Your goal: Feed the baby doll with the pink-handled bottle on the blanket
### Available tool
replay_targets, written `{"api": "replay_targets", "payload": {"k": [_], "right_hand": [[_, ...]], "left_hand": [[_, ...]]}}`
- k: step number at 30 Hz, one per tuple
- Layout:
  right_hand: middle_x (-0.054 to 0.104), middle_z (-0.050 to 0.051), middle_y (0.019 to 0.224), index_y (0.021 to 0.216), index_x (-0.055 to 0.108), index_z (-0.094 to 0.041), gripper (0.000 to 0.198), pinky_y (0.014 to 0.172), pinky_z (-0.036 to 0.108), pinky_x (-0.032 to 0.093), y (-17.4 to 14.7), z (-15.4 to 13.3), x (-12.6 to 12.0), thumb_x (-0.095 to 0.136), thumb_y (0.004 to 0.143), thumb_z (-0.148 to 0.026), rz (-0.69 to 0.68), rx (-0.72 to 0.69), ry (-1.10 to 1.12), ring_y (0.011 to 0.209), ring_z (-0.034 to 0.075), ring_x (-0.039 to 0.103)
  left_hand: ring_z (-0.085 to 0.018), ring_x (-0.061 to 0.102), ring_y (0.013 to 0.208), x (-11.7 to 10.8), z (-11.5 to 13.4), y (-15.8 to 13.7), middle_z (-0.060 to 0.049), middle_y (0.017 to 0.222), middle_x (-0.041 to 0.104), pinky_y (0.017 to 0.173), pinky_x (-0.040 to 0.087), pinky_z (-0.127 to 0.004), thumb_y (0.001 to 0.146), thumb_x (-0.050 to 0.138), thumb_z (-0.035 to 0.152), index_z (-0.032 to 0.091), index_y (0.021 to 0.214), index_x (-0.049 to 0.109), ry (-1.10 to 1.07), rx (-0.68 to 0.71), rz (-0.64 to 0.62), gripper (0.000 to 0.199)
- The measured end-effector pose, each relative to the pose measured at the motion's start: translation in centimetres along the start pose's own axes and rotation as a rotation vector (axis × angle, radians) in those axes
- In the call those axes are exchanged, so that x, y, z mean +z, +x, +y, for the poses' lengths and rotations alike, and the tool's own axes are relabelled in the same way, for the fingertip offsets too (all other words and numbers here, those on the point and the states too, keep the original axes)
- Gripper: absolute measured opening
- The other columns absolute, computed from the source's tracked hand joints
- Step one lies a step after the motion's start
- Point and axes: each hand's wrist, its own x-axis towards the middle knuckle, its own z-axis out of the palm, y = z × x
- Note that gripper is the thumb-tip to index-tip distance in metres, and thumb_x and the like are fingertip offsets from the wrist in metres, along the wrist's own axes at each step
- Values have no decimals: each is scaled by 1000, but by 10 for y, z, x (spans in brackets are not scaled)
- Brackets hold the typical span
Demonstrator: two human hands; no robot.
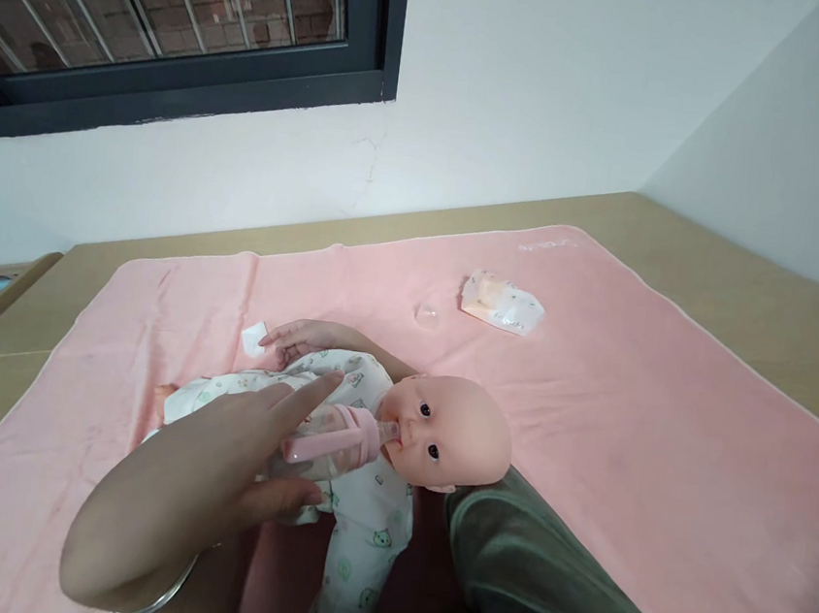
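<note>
A baby doll [378,508] in a white printed outfit lies on its back, its bald head at the right against green clothing. My left hand [270,448], with a bracelet at the wrist, is closed round a baby bottle [336,445] with a pink collar and handle. The bottle's teat [389,431] touches the doll's mouth. On the doll's far side, my right hand [308,337] lies with its fingers stretched out to the left; the forearm is partly hidden behind the doll. A small white square [254,339] sits at those fingertips.
A pink blanket [621,446] covers much of the wooden surface [713,270]. Beyond the doll are a clear cap [427,315] and a white printed packet [503,303]. A white wall with a dark-framed window [183,97] stands behind. Green clothing [544,555] fills the lower right.
</note>
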Motion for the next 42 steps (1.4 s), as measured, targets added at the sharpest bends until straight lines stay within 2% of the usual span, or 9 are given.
{"api": "replay_targets", "payload": {"k": [5,9,12,15,19,26,36,39,42], "right_hand": [[73,5,95,126,73,-20,26,75,22,59,1,-1,1,69,101,-26,11,21,21,85,14,73],[72,4,94,124,74,-20,29,74,22,60,-1,-5,3,74,98,-33,16,24,20,84,15,72],[73,4,93,124,74,-20,30,72,23,60,-1,-5,2,75,98,-36,9,25,15,82,15,72],[73,4,94,125,74,-20,28,73,22,59,-1,-3,1,73,99,-31,24,26,20,83,14,72],[73,5,95,128,73,-20,28,73,21,59,-1,-1,1,69,101,-26,-4,3,25,85,14,73],[73,5,91,122,73,-20,23,71,22,58,-10,-8,10,66,100,-20,32,35,94,82,15,72],[71,5,90,123,71,-19,24,73,23,59,-13,-11,12,65,100,-18,34,42,99,82,15,71],[71,5,91,122,71,-20,22,73,23,58,-14,-12,14,66,101,-21,43,51,108,83,15,71],[72,5,92,122,72,-21,21,73,23,59,-13,-11,13,66,101,-23,39,54,114,83,15,71]], "left_hand": [[-29,79,115,1,0,-1,-4,135,79,88,63,-33,97,58,41,39,165,47,-28,-27,-13,69],[-28,81,106,4,-2,-3,-4,128,81,85,64,-34,97,57,41,38,167,44,-25,-54,2,71],[-29,80,108,5,-4,-2,-5,128,81,87,63,-36,95,60,39,38,168,43,-30,-38,-5,74],[-30,79,111,5,-5,0,-6,129,81,91,62,-37,94,62,37,36,168,42,-18,-6,-36,77],[-28,79,105,5,-3,-2,-5,125,80,85,61,-34,98,59,39,38,169,42,7,-18,-23,73],[-28,76,100,5,-1,-2,-7,125,77,89,60,-38,101,58,38,36,170,42,69,-39,-69,71],[-30,77,105,6,0,-3,-10,133,76,96,62,-43,106,47,41,32,171,42,117,-51,-93,65],[-31,77,114,5,2,-3,-9,138,76,99,62,-43,105,49,41,32,168,46,85,-47,-52,64],[-32,74,124,4,1,-3,-9,145,73,103,60,-44,104,50,40,31,167,47,63,-25,-65,64]]}}
